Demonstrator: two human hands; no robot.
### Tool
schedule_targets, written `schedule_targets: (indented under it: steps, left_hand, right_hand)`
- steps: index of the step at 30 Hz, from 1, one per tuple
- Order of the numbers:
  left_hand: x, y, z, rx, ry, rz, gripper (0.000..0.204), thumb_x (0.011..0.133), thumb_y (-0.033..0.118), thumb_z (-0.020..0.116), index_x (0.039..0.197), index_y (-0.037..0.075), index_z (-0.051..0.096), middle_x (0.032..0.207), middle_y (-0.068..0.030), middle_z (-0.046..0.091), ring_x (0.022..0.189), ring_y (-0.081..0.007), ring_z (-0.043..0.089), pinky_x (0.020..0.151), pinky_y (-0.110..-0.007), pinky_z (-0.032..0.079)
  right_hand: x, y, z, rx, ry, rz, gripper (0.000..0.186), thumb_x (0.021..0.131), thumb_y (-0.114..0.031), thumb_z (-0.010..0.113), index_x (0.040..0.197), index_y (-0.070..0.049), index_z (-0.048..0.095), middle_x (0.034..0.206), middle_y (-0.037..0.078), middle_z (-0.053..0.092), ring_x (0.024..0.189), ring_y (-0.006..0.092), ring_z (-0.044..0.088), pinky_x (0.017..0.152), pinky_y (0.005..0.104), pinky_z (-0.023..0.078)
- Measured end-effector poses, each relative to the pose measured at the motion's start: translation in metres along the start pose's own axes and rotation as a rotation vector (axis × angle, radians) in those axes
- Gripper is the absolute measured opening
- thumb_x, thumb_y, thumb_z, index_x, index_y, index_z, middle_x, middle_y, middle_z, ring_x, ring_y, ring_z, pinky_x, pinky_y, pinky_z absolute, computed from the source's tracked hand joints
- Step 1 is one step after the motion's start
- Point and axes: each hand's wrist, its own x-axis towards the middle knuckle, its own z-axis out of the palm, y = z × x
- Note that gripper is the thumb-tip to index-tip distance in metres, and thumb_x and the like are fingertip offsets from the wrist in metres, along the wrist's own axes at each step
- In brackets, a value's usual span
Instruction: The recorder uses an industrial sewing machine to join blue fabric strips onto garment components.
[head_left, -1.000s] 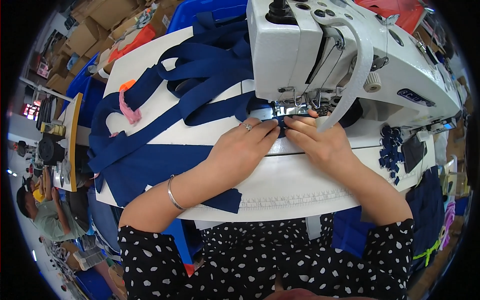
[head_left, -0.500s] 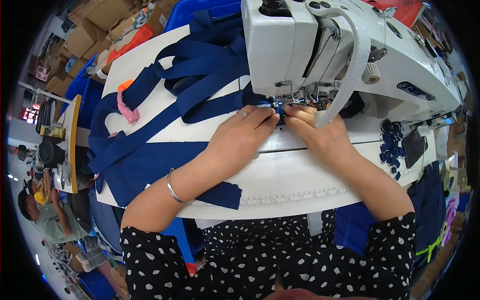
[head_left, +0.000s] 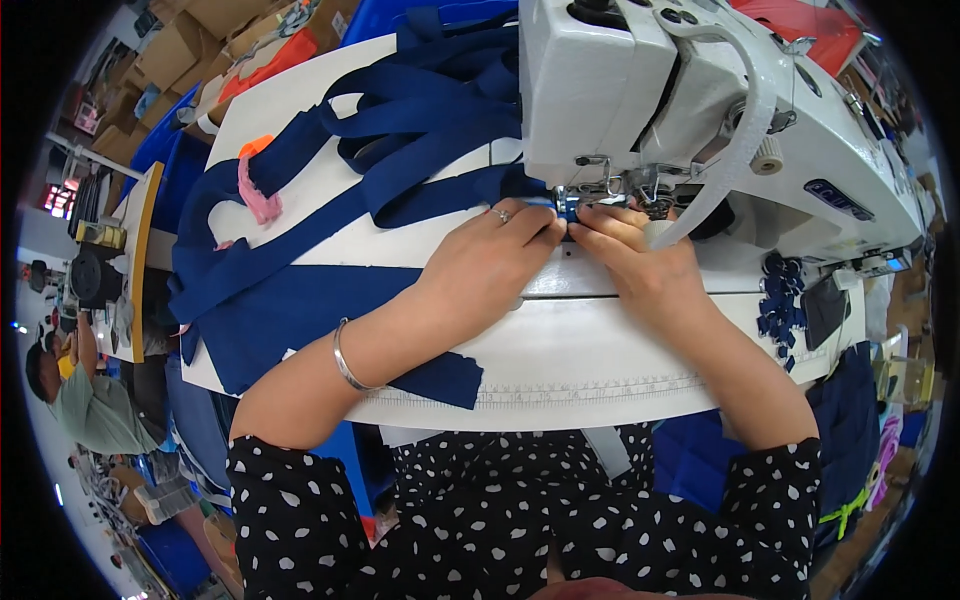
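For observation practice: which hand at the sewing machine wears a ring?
The left hand: a silvery ring shows there, while the right hand shows none.

Your dark blue fabric strip (head_left: 455, 195) is long, flat and plain, piled in loose, overlapping loops on the left of the white tabletop (head_left: 590, 350). One stretch runs rightward from the loops to the needle area of the sewing machine (head_left: 580, 95), where your left hand (head_left: 490, 255) and right hand (head_left: 650, 265) hide most of it from you.
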Motion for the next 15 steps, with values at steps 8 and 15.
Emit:
schedule_targets:
  steps: [8,15]
  left_hand:
    - [-0.0023,-0.0031,0.0025,0.061,-0.009,0.037,0.039,0.084,0.004,0.06,0.122,0.002,0.065,0.121,-0.0108,0.063,0.115,-0.0263,0.06,0.092,-0.034,0.055]
    - [-0.001,-0.0054,0.0046,0.1,-0.029,0.013,0.043,0.081,0.0,0.06,0.124,0.002,0.065,0.128,-0.0116,0.062,0.119,-0.0276,0.059,0.096,-0.034,0.053]
  right_hand:
    - [-0.0052,0.0029,0.002,-0.007,-0.067,0.01,0.047,0.077,0.001,0.069,0.122,-0.015,0.07,0.125,-0.001,0.066,0.117,0.0178,0.062,0.093,0.0385,0.049]
    - [-0.0014,0.0027,0.001,-0.054,-0.07,0.05,0.042,0.081,-0.001,0.069,0.12,-0.014,0.07,0.123,0.001,0.067,0.117,0.0203,0.062,0.09,0.0402,0.049]
